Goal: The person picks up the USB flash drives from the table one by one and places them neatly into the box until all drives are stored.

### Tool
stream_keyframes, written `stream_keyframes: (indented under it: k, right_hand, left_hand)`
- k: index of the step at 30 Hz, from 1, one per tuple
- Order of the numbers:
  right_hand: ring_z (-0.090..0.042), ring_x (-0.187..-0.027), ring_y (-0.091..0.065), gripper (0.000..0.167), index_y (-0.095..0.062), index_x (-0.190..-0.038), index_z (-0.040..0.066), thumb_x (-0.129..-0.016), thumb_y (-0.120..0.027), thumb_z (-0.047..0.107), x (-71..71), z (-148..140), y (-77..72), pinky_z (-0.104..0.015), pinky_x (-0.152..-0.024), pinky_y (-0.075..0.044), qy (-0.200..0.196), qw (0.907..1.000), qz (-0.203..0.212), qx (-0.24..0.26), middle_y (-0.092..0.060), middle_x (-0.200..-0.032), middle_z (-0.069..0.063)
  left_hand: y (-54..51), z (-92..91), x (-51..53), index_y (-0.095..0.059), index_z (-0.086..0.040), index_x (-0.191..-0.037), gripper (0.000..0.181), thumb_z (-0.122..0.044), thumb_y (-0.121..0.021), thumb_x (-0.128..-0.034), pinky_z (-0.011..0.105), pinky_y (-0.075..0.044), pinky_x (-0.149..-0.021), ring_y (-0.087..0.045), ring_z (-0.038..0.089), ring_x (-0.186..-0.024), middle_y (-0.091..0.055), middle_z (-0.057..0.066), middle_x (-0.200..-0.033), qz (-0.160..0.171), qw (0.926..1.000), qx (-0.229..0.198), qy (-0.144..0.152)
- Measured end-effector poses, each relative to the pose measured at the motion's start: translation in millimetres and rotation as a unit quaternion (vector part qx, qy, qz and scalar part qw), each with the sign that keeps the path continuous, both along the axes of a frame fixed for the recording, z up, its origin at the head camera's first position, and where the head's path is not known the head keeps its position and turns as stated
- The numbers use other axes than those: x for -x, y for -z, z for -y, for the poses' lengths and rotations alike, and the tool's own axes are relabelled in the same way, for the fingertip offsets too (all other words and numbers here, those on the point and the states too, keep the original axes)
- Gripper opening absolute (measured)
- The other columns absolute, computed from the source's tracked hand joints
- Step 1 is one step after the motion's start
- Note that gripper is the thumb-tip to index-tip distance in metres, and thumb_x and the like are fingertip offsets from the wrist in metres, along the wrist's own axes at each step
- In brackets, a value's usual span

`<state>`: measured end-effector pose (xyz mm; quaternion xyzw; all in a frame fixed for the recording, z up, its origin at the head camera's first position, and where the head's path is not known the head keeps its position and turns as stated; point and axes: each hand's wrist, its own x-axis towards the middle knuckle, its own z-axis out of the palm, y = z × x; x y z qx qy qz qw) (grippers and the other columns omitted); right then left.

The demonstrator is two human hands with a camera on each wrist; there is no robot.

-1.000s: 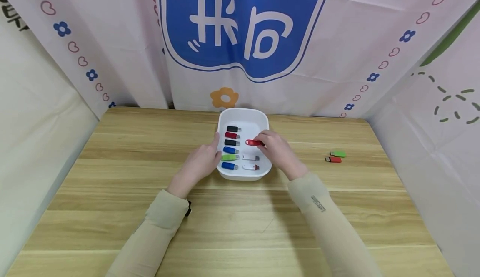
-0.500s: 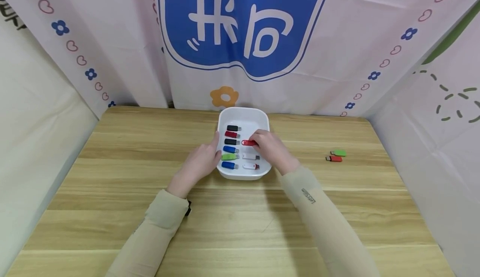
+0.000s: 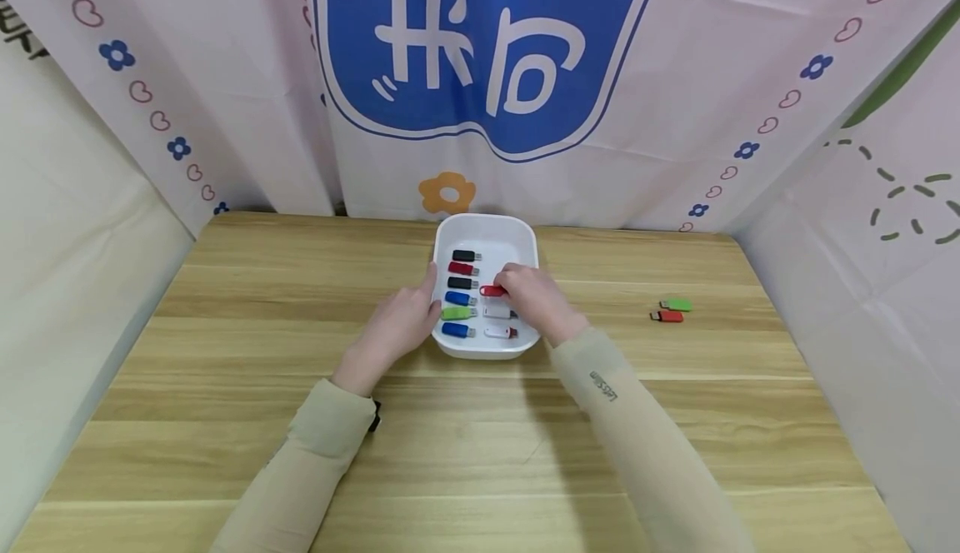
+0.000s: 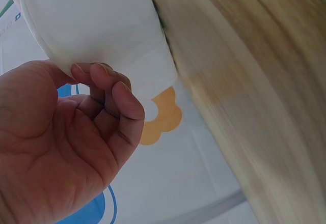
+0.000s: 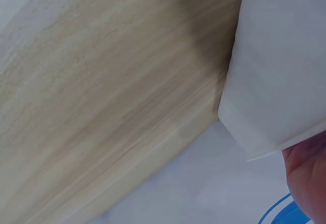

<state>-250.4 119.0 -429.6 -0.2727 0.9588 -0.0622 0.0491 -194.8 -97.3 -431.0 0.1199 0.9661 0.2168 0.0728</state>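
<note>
In the head view, my right hand (image 3: pixel 534 299) reaches into a white plastic tray (image 3: pixel 486 353) and pinches a red USB stick (image 3: pixel 491 291); its right end is hidden by the fingers. My left hand (image 3: pixel 399 321) grips the tray's left side, and in the left wrist view its curled fingers (image 4: pixel 127 102) press the outer wall below the rim. Down the tray's left half lies a column of USB sticks: black, red, black (image 3: pixel 462 283), blue, light green (image 3: pixel 457 313) and blue. Two white USB sticks (image 3: pixel 500 333) lie at the right.
On the wooden table (image 3: pixel 300 303), a green USB stick (image 3: pixel 678 305) and a red-and-black one (image 3: pixel 671 316) lie to the right of the tray. A printed white curtain (image 3: pixel 600 178) hangs behind the table's back edge. The tray wall (image 5: pixel 280 66) fills much of the right wrist view.
My right hand has moved left inside the tray with the red USB stick, then slightly toward me, closer to the left column. My left hand keeps its hold on the tray.
</note>
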Motion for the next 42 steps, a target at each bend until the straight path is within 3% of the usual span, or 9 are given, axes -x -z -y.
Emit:
stream_keyframes:
  k: [14,21,29,42]
  right_hand:
    - [-0.023,-0.092,-0.069,0.021,-0.075,-0.111,0.005,-0.099,-0.057,0.004,4.7,5.3,4.8,-0.034,-0.086,-0.059,-0.008,0.9991,-0.018,-0.037,-0.073,-0.104,-0.012]
    - [-0.024,-0.099,-0.070,0.023,-0.073,-0.117,0.007,-0.099,-0.059,0.007,5.9,5.5,7.2,-0.034,-0.092,-0.058,-0.003,0.9983,-0.011,-0.057,-0.073,-0.111,-0.012]
    - [-0.023,-0.097,-0.070,0.023,-0.073,-0.116,0.008,-0.098,-0.059,0.003,5.5,6.1,10.1,-0.034,-0.090,-0.059,0.003,0.9971,-0.027,-0.072,-0.074,-0.110,-0.011]
    - [-0.024,-0.100,-0.072,0.025,-0.072,-0.119,0.008,-0.095,-0.065,0.004,4.1,6.6,12.0,-0.035,-0.093,-0.058,0.003,0.9957,-0.031,-0.087,-0.074,-0.113,-0.011]
  left_hand:
    - [1.2,2.2,-0.7,-0.018,0.000,-0.158,0.069,-0.020,-0.053,-0.1028,0.023,-0.042,-0.045,-0.049,0.015,-0.046,-0.055,0.006,-0.065,-0.010,0.9999,-0.006,0.002]
    - [1.4,2.2,-0.6,-0.019,0.001,-0.158,0.068,-0.020,-0.054,-0.1025,0.023,-0.040,-0.044,-0.048,0.014,-0.045,-0.054,0.006,-0.063,-0.018,0.9998,-0.005,0.005]
    - [1.1,1.9,-0.7,-0.020,0.002,-0.157,0.068,-0.020,-0.054,-0.1023,0.024,-0.040,-0.044,-0.048,0.015,-0.046,-0.054,0.006,-0.063,-0.023,0.9997,-0.006,0.005]
    - [0.5,0.5,0.1,-0.018,0.000,-0.159,0.069,-0.021,-0.053,-0.1029,0.023,-0.041,-0.045,-0.049,0.015,-0.046,-0.056,0.006,-0.065,-0.007,1.0000,-0.003,0.002]
